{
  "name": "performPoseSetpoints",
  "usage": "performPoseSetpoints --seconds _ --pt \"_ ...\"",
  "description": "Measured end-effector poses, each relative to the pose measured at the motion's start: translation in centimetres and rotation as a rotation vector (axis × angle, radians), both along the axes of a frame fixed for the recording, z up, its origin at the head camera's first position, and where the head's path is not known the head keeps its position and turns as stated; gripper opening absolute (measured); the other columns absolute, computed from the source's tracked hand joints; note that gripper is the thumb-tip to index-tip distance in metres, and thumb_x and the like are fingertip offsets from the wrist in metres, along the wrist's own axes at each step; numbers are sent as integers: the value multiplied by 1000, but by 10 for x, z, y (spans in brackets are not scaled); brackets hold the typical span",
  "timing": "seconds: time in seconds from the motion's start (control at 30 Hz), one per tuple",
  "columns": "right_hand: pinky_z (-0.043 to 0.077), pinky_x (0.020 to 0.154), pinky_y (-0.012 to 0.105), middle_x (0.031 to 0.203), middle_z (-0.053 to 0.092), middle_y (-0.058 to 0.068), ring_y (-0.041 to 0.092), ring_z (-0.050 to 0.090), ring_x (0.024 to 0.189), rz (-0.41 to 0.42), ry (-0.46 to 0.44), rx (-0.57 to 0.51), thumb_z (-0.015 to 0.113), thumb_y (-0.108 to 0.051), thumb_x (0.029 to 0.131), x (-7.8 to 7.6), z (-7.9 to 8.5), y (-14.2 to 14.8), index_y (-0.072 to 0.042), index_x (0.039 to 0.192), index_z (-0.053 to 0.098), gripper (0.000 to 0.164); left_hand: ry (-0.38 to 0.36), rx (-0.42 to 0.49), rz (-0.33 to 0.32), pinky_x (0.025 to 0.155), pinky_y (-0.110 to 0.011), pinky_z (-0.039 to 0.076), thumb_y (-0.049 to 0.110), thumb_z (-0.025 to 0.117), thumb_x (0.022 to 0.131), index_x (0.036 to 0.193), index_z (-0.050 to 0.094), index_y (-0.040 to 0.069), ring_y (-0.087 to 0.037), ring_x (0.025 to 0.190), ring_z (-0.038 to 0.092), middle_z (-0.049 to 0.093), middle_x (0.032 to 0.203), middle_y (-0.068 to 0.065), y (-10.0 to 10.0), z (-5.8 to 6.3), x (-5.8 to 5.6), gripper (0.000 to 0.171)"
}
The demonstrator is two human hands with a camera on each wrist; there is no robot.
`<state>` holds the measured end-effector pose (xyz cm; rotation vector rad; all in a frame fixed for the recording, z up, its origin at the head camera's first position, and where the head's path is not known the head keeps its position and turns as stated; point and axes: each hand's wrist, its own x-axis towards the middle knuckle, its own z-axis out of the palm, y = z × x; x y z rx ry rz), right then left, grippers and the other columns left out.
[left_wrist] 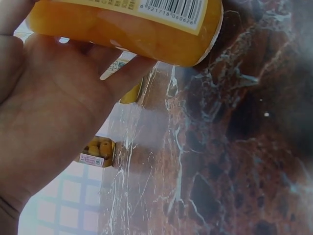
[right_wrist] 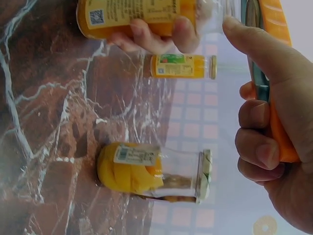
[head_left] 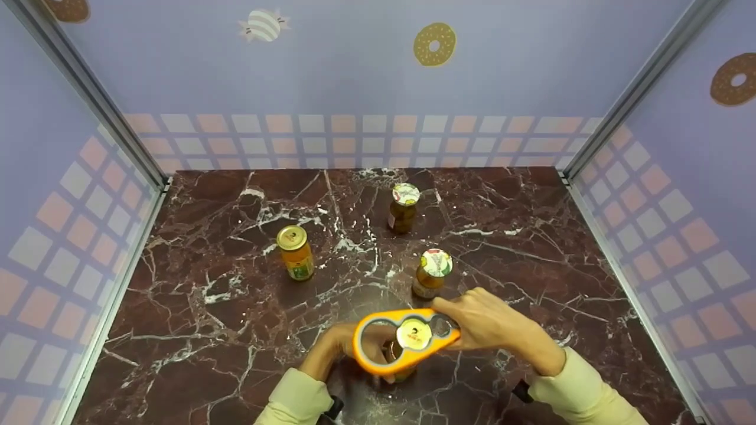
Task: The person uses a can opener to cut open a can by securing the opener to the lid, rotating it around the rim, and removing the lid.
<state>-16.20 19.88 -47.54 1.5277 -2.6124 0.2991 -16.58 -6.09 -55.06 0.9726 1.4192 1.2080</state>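
My left hand [head_left: 341, 341] grips a glass jar of orange fruit [left_wrist: 146, 41] near the front of the table, fingers wrapped round its side. The jar's gold lid [head_left: 414, 334] shows through the middle opening of an orange jar opener [head_left: 358, 345] with grey-lined holes. My right hand [head_left: 493, 319] holds the opener's narrow end, fingers curled under it and thumb along the top. In the right wrist view, the opener [right_wrist: 276, 22] sits at the jar's lid end. A jar of yellow fruit [right_wrist: 129, 171] with a patterned lid [head_left: 436, 262] stands just beyond my right hand.
A gold-lidded jar [head_left: 296, 257] stands to the left, further back. Another jar with a patterned lid [head_left: 403, 217] stands behind the middle. The dark marbled table [head_left: 195, 336] is enclosed by lilac panels [head_left: 354, 77] at the back and both sides.
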Motion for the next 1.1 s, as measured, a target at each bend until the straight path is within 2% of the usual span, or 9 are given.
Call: performPoseSetpoints --seconds 0.1,0.23,0.37,0.43,0.5,0.67,0.73,0.93,1.1 --pt "24 40 21 58 38 -17 5 28 42 -21 6 -10 65 -61 73 -1 4 5 -20 89 47 48 63 11 17 89 -37 48 5 72 80 131 46 19 -24 100 60 60 113 4 0 -1 2 59" --pt "24 39 20 57 34 -17 4 28 42 -55 24 -34 68 -58 72 -3 11 12 -19 87 45 48 120 68 61 104 -28 31 6 75 75 135 44 15 -10 119 44 50 130 7 1 -2 4 68" --pt "23 39 21 55 32 -15 5 28 42 -87 47 -54 74 -53 68 -6 17 18 -19 87 46 48 -2 49 118 93 -38 45 1 75 73 131 48 16 -14 105 56 54 124 3 -2 -2 9 65" --pt "23 39 22 54 30 -15 5 27 43 -100 53 -64 75 -51 67 -7 18 20 -20 89 48 47 -10 14 155 85 -39 50 2 75 74 127 51 17 -15 99 58 56 120 4 -3 -2 13 61" --pt "23 40 22 54 30 -15 5 27 43 -110 64 -71 76 -50 66 -7 19 22 -20 91 50 46 -1 -10 179 79 -42 52 3 74 74 126 52 19 -18 97 59 57 118 3 -5 -3 16 59" --pt "23 40 22 55 31 -15 5 27 43 -125 70 -89 75 -51 67 -6 18 24 -20 93 51 47 -118 -53 213 66 -60 49 0 70 78 131 48 22 -53 76 58 56 115 -2 -8 -2 24 61" --pt "23 40 22 55 32 -15 5 27 44 -131 70 -91 76 -50 66 -5 18 24 -20 92 50 48 -129 -60 235 64 -63 47 0 70 78 130 48 23 -59 73 54 57 113 -2 -8 -2 27 61" --pt "23 40 22 55 33 -16 5 28 43 -144 62 -93 75 -52 66 -3 16 24 -20 92 50 49 -60 -70 312 62 -60 49 5 73 78 129 48 21 -52 70 59 59 111 0 -11 -3 34 59" --pt "22 39 22 55 33 -17 5 28 43 -147 60 -94 71 -57 69 -1 14 24 -20 93 50 48 161 -84 381 86 -33 48 16 78 75 130 48 22 -18 94 61 57 114 6 -17 -5 37 63"
